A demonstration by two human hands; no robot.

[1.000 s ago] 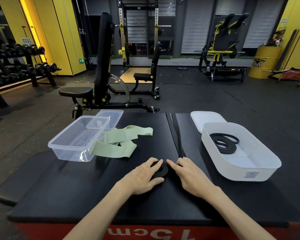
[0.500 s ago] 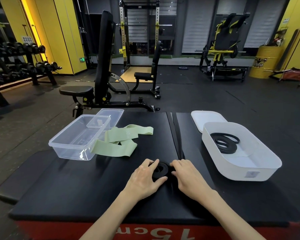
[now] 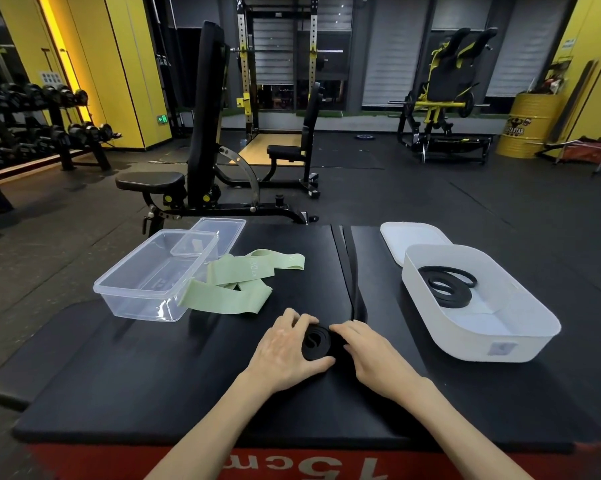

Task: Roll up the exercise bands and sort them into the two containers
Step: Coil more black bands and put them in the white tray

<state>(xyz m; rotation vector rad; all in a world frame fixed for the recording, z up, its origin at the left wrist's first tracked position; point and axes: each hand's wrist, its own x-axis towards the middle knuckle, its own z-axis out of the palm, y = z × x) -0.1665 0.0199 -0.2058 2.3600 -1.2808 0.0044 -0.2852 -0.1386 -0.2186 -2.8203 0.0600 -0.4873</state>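
Observation:
A black exercise band lies on the black padded platform (image 3: 153,393), partly wound into a coil (image 3: 318,342), its loose tail (image 3: 352,282) running away from me. My left hand (image 3: 285,351) curls round the coil's left side, thumb under it. My right hand (image 3: 368,351) grips its right side. Pale green bands (image 3: 236,289) lie unrolled beside the clear container (image 3: 153,282). The white container (image 3: 482,334) on the right holds a coiled black band (image 3: 448,289).
A clear lid (image 3: 223,233) lies behind the clear container and a white lid (image 3: 410,237) behind the white one. Beyond the platform stand an adjustable bench (image 3: 188,161), a squat rack, a dumbbell rack (image 3: 32,133) at left and a yellow drum (image 3: 531,126) at right.
The coil has grown larger as both hands wound more of the black band onto it. The hands have shifted slightly away from me along the tail.

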